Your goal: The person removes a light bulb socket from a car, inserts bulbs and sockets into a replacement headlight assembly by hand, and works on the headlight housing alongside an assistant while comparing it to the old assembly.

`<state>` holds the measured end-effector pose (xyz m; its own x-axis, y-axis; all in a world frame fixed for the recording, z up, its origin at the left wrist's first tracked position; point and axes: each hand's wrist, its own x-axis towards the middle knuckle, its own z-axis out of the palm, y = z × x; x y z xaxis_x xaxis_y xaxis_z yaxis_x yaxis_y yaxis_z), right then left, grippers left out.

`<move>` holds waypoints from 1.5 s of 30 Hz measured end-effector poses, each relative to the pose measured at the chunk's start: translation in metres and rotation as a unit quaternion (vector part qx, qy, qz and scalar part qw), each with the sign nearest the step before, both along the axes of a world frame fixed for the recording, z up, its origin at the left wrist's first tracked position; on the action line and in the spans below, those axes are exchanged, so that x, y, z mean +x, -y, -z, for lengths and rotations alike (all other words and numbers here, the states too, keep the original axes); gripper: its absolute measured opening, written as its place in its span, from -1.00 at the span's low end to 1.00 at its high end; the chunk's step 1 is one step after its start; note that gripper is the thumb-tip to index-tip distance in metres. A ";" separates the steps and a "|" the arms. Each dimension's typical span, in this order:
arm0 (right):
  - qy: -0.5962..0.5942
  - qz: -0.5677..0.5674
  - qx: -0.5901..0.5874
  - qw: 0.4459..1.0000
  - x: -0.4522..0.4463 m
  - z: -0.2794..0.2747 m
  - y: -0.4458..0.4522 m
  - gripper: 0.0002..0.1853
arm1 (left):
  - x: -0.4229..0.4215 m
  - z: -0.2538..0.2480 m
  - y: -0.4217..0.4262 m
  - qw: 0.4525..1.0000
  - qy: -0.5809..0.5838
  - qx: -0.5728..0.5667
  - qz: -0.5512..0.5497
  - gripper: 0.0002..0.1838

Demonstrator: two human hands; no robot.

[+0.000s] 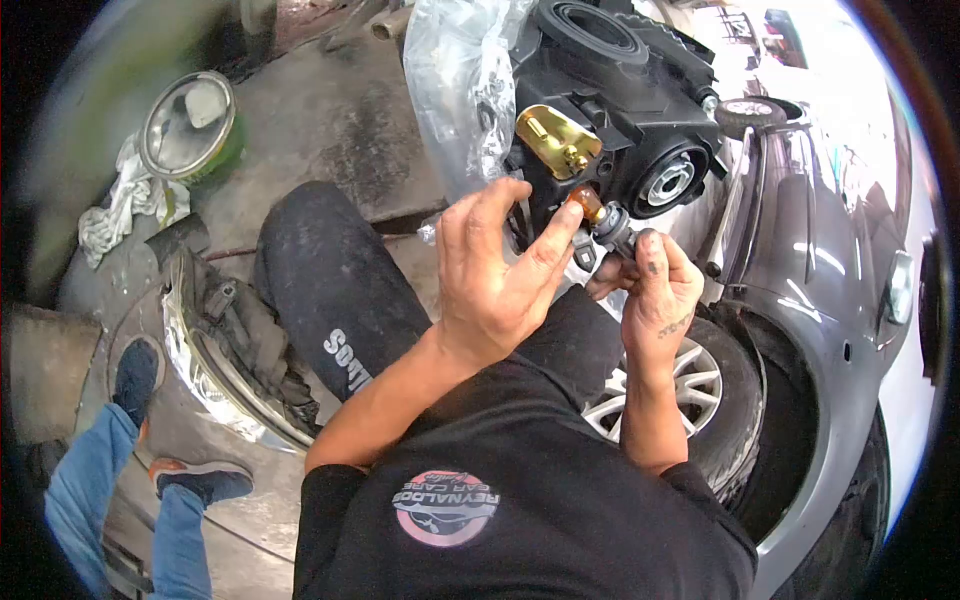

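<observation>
My right hand (655, 295) pinches a grey bulb socket (612, 228) between thumb and fingers. An amber bulb (584, 200) sticks out of the socket, close to the back of a black headlight housing (640, 110). With its fingers spread, my left hand (500, 270) reaches in from the other side, and one fingertip touches the amber bulb. A shiny gold-coloured metal piece (560, 142) sits on the housing just above the bulb. The housing also has a round black rubber cap (592, 32) and a round opening with a metal ring (672, 180).
Clear plastic wrap (455, 90) hangs beside the housing. A second headlight (225, 370) lies on the floor at left, near a round tub (190, 125) and a white rag (130, 200). A grey car body (790, 270) and a wheel (700, 390) stand at right. Another person's legs (100, 480) show lower left.
</observation>
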<state>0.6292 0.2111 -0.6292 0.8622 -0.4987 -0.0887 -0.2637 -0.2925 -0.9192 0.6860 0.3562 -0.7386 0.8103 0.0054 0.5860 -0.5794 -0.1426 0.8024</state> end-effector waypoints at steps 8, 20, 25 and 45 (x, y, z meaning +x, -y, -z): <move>0.012 0.012 -0.054 0.998 0.004 0.000 -0.005 -0.68 | 0.003 0.001 0.001 1.000 0.001 0.011 -0.013 -0.44; 0.123 -0.127 -0.354 0.918 -0.010 -0.007 -0.002 -0.57 | 0.004 0.013 0.001 1.000 0.009 -0.018 0.015 -0.32; 0.187 -0.102 -0.370 0.904 -0.020 -0.012 0.010 -0.61 | 0.005 0.007 -0.006 0.999 -0.009 -0.005 0.041 -0.37; 0.178 -0.144 -0.277 0.933 -0.014 0.002 0.013 -0.60 | -0.002 0.001 -0.002 0.997 -0.059 -0.011 0.056 -0.44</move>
<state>0.6153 0.1982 -0.6313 0.8929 -0.1262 0.4321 0.1926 -0.7604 -0.6202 0.6835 0.3580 -0.7400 0.8699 -0.0760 0.4874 -0.4920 -0.0637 0.8682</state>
